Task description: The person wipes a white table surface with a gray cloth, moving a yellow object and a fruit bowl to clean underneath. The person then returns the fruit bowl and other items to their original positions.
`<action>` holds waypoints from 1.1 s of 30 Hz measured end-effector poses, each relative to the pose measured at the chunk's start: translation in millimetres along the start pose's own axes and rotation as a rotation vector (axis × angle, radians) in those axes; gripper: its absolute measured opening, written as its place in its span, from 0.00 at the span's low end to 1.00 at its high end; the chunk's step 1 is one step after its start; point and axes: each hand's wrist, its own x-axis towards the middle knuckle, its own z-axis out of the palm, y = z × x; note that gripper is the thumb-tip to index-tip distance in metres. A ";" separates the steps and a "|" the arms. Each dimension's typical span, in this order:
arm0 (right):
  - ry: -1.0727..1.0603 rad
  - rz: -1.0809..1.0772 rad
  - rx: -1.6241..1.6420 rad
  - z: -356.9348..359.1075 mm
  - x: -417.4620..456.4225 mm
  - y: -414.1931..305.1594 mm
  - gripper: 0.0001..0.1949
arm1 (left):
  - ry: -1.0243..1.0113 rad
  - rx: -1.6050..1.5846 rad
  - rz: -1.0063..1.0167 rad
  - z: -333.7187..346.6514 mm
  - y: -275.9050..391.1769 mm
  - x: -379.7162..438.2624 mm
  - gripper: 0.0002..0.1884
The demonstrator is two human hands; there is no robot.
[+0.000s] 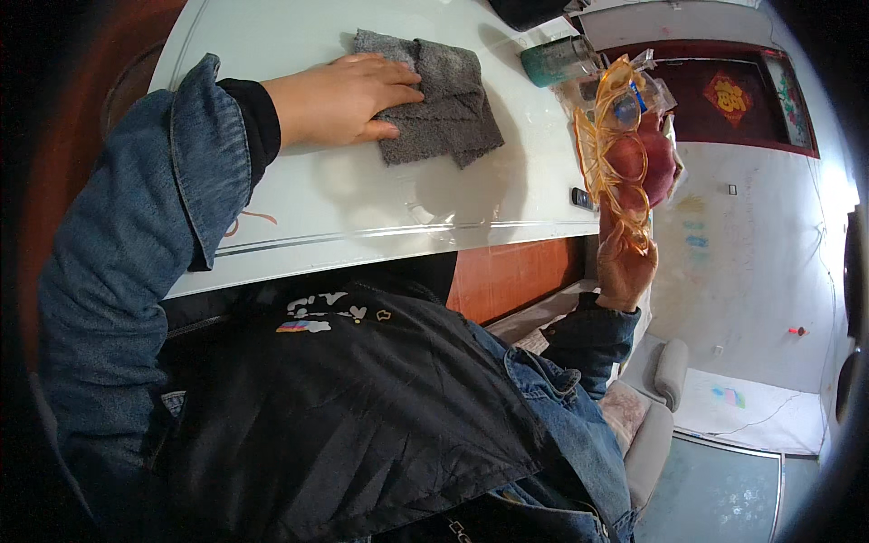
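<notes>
My left hand [346,98] lies flat, palm down and fingers spread, on a folded grey cloth [455,102] on the glossy white table [380,197]. At the table's right side, my right hand [624,268] grips the lower end of an amber, see-through plastic basket [601,156]. Red fruit [652,159], which look like apples, and clear plastic wrappings are in the basket. It seems tilted and raised by the table edge; whether it touches the table is hard to tell.
A greenish transparent jar [560,61] lies or stands near the basket. A small black device [582,198] rests at the table's right edge. A dark object [529,12] is at the far edge. Grey sofa seating [655,441] is at the lower right.
</notes>
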 end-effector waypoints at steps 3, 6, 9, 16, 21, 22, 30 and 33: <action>-0.049 0.024 -0.024 13.9 3.9 7.2 0.37 | 0.017 0.015 0.033 0.7 1.2 2.1 0.29; -0.056 0.064 -0.005 26.3 15.8 18.2 0.36 | 0.013 0.036 -0.002 6.5 7.0 1.2 0.29; -0.049 0.171 0.091 48.7 27.4 24.1 0.34 | -0.001 0.067 -0.049 11.0 9.4 -4.5 0.30; -0.184 0.257 0.008 82.1 72.5 38.0 0.35 | 0.067 -0.175 -0.087 -1.6 15.5 -0.4 0.29; -0.230 0.327 -0.061 89.1 79.4 66.6 0.35 | 0.397 -0.974 -0.091 -19.3 -5.3 3.3 0.35; -0.252 0.327 -0.067 88.3 79.7 74.8 0.33 | 0.420 -1.317 -0.180 -22.2 -7.0 5.0 0.38; -0.066 0.465 -0.084 79.1 87.8 119.5 0.21 | 0.374 -2.096 -0.101 -34.1 -16.1 1.6 0.44; -0.139 0.453 -0.082 77.3 97.8 124.8 0.22 | 0.376 -2.175 -0.018 -22.4 -30.7 6.1 0.40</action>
